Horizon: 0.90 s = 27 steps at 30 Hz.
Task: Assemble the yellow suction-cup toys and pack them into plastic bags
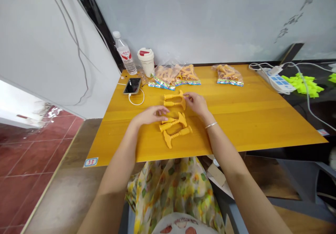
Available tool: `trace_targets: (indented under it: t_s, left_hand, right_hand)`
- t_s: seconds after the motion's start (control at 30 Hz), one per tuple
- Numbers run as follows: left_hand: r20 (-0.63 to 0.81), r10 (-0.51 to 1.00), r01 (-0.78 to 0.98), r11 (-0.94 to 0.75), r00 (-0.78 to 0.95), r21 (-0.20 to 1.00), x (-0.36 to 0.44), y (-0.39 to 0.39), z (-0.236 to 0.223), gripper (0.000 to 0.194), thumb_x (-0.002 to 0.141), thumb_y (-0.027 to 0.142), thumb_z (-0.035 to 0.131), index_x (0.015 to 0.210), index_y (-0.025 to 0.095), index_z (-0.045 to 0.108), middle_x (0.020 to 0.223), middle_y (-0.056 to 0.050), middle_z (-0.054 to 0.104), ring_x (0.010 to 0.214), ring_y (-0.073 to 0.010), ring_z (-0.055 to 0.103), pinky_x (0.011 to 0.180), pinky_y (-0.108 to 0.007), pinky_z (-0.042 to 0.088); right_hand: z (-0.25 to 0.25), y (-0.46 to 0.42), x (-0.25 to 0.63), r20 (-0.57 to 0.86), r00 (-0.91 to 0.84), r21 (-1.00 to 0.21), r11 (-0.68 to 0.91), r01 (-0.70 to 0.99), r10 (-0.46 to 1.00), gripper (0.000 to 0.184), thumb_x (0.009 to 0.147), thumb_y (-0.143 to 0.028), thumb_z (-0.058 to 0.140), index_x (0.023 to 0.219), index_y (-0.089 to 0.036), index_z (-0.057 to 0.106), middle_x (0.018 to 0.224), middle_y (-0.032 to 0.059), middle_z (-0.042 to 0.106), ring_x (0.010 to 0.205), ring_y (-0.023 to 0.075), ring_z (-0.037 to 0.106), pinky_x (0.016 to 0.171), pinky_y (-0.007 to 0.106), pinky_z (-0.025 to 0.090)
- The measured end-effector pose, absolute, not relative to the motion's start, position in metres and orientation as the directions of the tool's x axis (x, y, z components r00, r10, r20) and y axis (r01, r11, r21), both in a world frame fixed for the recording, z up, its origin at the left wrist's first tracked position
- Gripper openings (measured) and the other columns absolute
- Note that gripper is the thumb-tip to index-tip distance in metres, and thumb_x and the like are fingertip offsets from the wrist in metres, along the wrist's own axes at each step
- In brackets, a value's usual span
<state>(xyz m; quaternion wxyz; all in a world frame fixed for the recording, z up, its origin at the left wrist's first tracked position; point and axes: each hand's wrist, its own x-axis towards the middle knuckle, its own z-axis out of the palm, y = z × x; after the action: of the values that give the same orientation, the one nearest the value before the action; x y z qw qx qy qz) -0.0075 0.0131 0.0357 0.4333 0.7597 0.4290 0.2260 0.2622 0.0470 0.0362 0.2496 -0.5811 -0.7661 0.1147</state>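
Observation:
Several yellow plastic T-shaped pieces with ridged shafts lie loose on the table in front of me. The farthest group is a pair of pieces (174, 100) side by side, and my right hand (196, 103) pinches the crosspiece end at their right. Nearer to me, a middle piece (174, 122) lies slanted, partly over another. Closest to the table edge rests a single piece (177, 136) with its crosspiece to the left. My left hand (154, 115) hovers beside the middle pieces, fingers apart and slightly curled, with nothing visible in them.
Clear bags of yellow pieces (174, 76) lie at the back, another bag (228, 75) farther right. At the back left stand a water bottle (126, 55), a lidded cup (147, 62) and a phone (132, 85) on a cable. A power strip (278, 80) and green pieces (303, 84) are right.

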Motion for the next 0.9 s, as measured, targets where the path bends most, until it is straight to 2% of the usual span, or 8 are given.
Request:
trace_targets:
  t_s: [0.1, 0.17, 0.27, 0.47, 0.7, 0.9]
  left_hand:
    - [-0.157, 0.798, 0.514, -0.212, 0.582, 0.831, -0.005, 0.013, 0.031, 0.039, 0.070, 0.048, 0.077, 0.098, 0.020, 0.072, 0.075, -0.001, 0.068, 0.062, -0.0143, 0.058, 0.059, -0.026, 0.044]
    - [-0.146, 0.804, 0.507, -0.212, 0.577, 0.835, -0.005, 0.014, 0.027, 0.035, 0.071, 0.048, 0.076, 0.092, 0.020, 0.073, 0.068, 0.000, 0.066, 0.057, -0.0133, 0.054, 0.056, -0.026, 0.041]
    - [-0.091, 0.834, 0.493, -0.230, 0.544, 0.839, -0.003, 0.016, 0.023, 0.030, 0.070, 0.046, 0.076, 0.084, 0.020, 0.072, 0.062, 0.002, 0.060, 0.055, -0.0121, 0.050, 0.054, -0.025, 0.039]
    - [-0.055, 0.886, 0.521, -0.220, 0.461, 0.824, 0.004, 0.015, 0.018, 0.029, 0.071, 0.044, 0.073, 0.082, 0.018, 0.068, 0.060, 0.003, 0.055, 0.056, -0.0118, 0.047, 0.054, -0.025, 0.036]
    - [0.088, 0.934, 0.560, -0.281, 0.346, 0.779, 0.008, 0.020, 0.014, 0.027, 0.075, 0.045, 0.070, 0.082, 0.019, 0.065, 0.062, 0.003, 0.054, 0.055, -0.0122, 0.046, 0.057, -0.026, 0.036]
    - [0.151, 0.920, 0.563, -0.345, 0.362, 0.751, 0.011, 0.020, 0.015, 0.030, 0.077, 0.049, 0.068, 0.086, 0.020, 0.066, 0.062, 0.003, 0.055, 0.056, -0.0125, 0.047, 0.059, -0.026, 0.038]
  right_hand:
    - [0.052, 0.034, 0.254, 0.064, -0.386, -0.485, 0.366, 0.794, 0.920, 0.035, 0.094, -0.051, 0.056, 0.110, -0.024, 0.072, 0.093, 0.0024, 0.075, 0.081, 0.0171, 0.066, 0.069, 0.025, 0.043]
    - [0.059, 0.026, 0.249, -0.080, -0.489, -0.459, 0.403, 0.791, 0.868, 0.039, 0.089, -0.057, 0.062, 0.106, -0.024, 0.072, 0.092, 0.0015, 0.076, 0.080, 0.0170, 0.066, 0.065, 0.024, 0.040]
    - [0.062, 0.022, 0.246, -0.209, -0.527, -0.413, 0.414, 0.811, 0.824, 0.034, 0.085, -0.053, 0.069, 0.100, -0.023, 0.071, 0.091, 0.0006, 0.076, 0.078, 0.0164, 0.066, 0.061, 0.024, 0.037]
    - [0.059, 0.025, 0.248, -0.209, -0.503, -0.366, 0.410, 0.836, 0.839, 0.017, 0.086, -0.034, 0.065, 0.099, -0.023, 0.068, 0.092, -0.0006, 0.076, 0.075, 0.0145, 0.064, 0.060, 0.023, 0.035]
    - [0.059, 0.022, 0.246, -0.205, -0.468, -0.283, 0.405, 0.869, 0.860, 0.023, 0.085, -0.029, 0.059, 0.106, -0.024, 0.067, 0.097, 0.0014, 0.076, 0.079, 0.0174, 0.065, 0.062, 0.024, 0.037]
    - [0.055, 0.029, 0.251, -0.191, -0.446, -0.295, 0.382, 0.876, 0.874, 0.022, 0.087, -0.027, 0.057, 0.106, -0.023, 0.068, 0.097, 0.0024, 0.075, 0.081, 0.0176, 0.065, 0.064, 0.024, 0.038]
